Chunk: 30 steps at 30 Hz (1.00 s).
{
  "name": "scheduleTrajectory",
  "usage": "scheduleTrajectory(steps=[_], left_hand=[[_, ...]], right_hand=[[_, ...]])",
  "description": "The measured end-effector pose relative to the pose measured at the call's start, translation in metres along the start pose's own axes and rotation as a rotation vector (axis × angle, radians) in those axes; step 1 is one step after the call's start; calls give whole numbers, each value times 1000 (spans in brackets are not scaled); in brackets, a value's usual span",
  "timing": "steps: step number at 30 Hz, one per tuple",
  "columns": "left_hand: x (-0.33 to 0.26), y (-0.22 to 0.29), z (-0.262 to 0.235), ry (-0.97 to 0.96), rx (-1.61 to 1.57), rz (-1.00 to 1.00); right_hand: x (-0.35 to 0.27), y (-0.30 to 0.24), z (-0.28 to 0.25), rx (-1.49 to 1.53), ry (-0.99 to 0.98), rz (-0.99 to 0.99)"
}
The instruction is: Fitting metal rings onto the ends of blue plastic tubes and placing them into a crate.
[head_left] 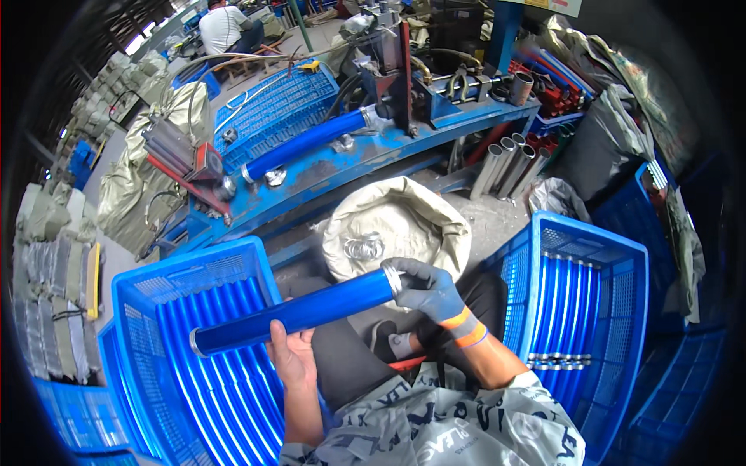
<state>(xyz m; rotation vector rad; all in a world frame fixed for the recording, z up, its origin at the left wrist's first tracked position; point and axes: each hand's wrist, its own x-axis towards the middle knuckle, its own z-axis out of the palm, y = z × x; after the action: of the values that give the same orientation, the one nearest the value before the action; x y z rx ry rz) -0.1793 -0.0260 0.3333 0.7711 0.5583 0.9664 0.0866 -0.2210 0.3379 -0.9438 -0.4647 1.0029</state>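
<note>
A shiny blue tube point(311, 313) lies slanted across my lap, its right end higher in the picture. My left hand point(292, 356), bare, supports it from below near the middle, thumb on the near side. At the right end, my right hand point(431, 290) in a grey glove with an orange-banded cuff grips a silver ring-like end point(392, 281); whether that ring is loose or fixed is hidden by the fingers. A pale rim shows at the left end. Another blue tube point(307, 145) sits on the blue machine bench point(334, 172) ahead, between two end fixtures.
A blue crate point(260, 256) of blue tubes stands at left; another crate point(641, 272) with tubes stands at right. Between my knees and the bench sits an open cloth sack point(458, 233) holding silver rings. Bare metal pipes point(505, 171) stand by the bench. A person point(225, 29) sits far off.
</note>
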Motion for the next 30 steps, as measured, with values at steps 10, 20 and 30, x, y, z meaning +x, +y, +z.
scheduleTrajectory(steps=[10, 20, 30], left_hand=[[51, -18, -8, 19, -58, -33], [120, 21, -45, 128, -312, -52], [149, 2, -57, 165, -194, -106]], right_hand=[[68, -15, -13, -91, -104, 62], [378, -27, 19, -1270, -21, -677], [556, -10, 4, -2217, 468, -614]])
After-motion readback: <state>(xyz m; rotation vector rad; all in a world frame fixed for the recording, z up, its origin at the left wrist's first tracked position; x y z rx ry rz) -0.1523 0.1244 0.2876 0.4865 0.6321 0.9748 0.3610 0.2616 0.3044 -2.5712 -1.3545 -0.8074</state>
